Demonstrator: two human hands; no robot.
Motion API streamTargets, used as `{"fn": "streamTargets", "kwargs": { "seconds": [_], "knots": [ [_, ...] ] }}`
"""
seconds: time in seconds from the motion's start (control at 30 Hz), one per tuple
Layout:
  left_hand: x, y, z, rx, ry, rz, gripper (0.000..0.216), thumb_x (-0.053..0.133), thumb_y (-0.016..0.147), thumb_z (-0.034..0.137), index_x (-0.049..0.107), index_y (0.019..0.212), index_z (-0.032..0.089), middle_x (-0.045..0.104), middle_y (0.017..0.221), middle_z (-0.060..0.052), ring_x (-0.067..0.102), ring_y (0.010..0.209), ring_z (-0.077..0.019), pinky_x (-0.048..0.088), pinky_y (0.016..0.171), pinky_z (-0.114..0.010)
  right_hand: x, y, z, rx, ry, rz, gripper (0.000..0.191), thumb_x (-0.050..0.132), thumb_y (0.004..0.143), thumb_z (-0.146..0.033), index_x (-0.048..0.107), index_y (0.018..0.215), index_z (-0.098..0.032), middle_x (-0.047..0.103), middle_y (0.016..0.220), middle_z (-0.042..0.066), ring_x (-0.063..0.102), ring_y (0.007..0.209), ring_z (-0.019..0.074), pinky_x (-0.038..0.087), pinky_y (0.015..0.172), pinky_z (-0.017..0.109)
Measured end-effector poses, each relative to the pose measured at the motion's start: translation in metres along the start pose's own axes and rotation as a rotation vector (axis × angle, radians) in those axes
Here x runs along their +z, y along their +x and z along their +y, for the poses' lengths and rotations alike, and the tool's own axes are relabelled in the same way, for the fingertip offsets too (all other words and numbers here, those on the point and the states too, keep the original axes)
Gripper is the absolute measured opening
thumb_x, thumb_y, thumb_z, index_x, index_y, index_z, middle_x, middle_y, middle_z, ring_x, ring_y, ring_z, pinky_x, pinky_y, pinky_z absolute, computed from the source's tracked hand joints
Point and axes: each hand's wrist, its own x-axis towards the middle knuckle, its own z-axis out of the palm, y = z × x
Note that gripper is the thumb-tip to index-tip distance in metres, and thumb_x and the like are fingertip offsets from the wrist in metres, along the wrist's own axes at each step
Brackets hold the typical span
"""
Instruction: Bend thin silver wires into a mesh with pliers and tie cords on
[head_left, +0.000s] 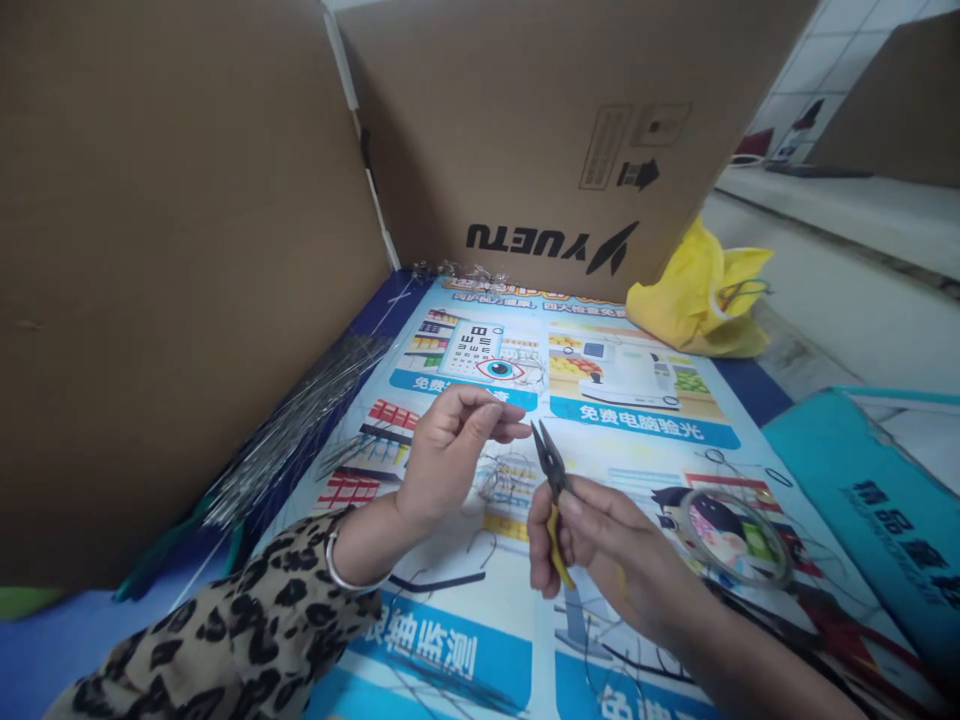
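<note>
My left hand (450, 455) hovers over a printed poster (637, 400), thumb and fingertips pinched together on what looks like a thin wire piece, too fine to make out. My right hand (592, 555) grips yellow-handled pliers (553, 485), whose dark jaws stand slightly apart and point up toward the left fingertips, a short gap away. A small heap of bent wire pieces (506, 480) lies on the poster between the hands. A leopard-print sleeve and a silver bangle (341, 570) are on my left arm.
A bundle of straight metal wires (292, 425) lies along the left cardboard wall (165, 260). A cardboard box (555, 130) stands behind. Yellow plastic bag (697, 295) at back right. A tape roll (739, 535) and a teal bag (870, 500) lie at right.
</note>
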Motion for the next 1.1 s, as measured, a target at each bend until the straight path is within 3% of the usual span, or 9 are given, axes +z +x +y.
{"fn": "streamTargets", "kwargs": {
  "seconds": [0.2, 0.53, 0.83, 1.0, 1.1],
  "knots": [
    [0.004, -0.004, 0.006, 0.012, -0.009, -0.049, 0.006, 0.048, 0.086, 0.021, 0.046, 0.084, 0.016, 0.066, 0.081, -0.003, 0.067, 0.072, -0.0157, 0.052, 0.068, -0.029, 0.007, 0.000, 0.004, 0.040, 0.085, -0.093, 0.026, 0.041, 0.088, -0.034, 0.055, 0.084, -0.013, 0.059, 0.062, 0.005, 0.058, 0.052, 0.0146, 0.036, 0.048, 0.025],
    [0.001, -0.008, 0.001, 0.121, 0.168, -0.093, 0.008, 0.046, 0.088, 0.022, 0.050, 0.086, 0.016, 0.065, 0.086, -0.005, 0.066, 0.076, -0.0160, 0.053, 0.071, -0.032, 0.004, 0.001, 0.004, 0.049, 0.063, -0.032, 0.026, 0.045, 0.086, -0.037, 0.054, 0.081, -0.013, 0.055, 0.057, 0.001, 0.051, 0.041, 0.0096, 0.034, 0.043, 0.022],
    [-0.007, -0.008, -0.007, 0.326, 0.338, -0.150, 0.011, 0.047, 0.086, 0.013, 0.055, 0.093, 0.017, 0.063, 0.091, -0.005, 0.067, 0.081, -0.0150, 0.054, 0.074, -0.029, 0.007, 0.003, 0.002, 0.073, 0.047, 0.016, 0.027, 0.047, 0.084, -0.041, 0.052, 0.078, -0.015, 0.052, 0.056, -0.001, 0.047, 0.040, 0.0085, 0.030, 0.041, 0.021],
    [-0.009, -0.004, -0.011, 0.420, 0.380, -0.136, 0.010, 0.053, 0.081, 0.010, 0.056, 0.088, 0.017, 0.066, 0.090, -0.005, 0.066, 0.082, -0.0145, 0.055, 0.074, -0.029, 0.004, 0.003, 0.009, 0.073, -0.041, 0.083, 0.028, 0.047, 0.084, -0.044, 0.049, 0.076, -0.017, 0.048, 0.054, -0.004, 0.042, 0.039, 0.0063, 0.027, 0.039, 0.020],
    [-0.008, -0.003, -0.009, 0.403, 0.416, -0.119, 0.007, 0.055, 0.080, 0.011, 0.057, 0.085, 0.016, 0.066, 0.086, -0.005, 0.065, 0.080, -0.0140, 0.055, 0.073, -0.028, 0.001, 0.003, 0.014, 0.044, -0.134, 0.101, 0.029, 0.045, 0.085, -0.043, 0.046, 0.073, -0.017, 0.046, 0.052, -0.005, 0.039, 0.038, 0.0053, 0.027, 0.039, 0.020]
  ]
}}
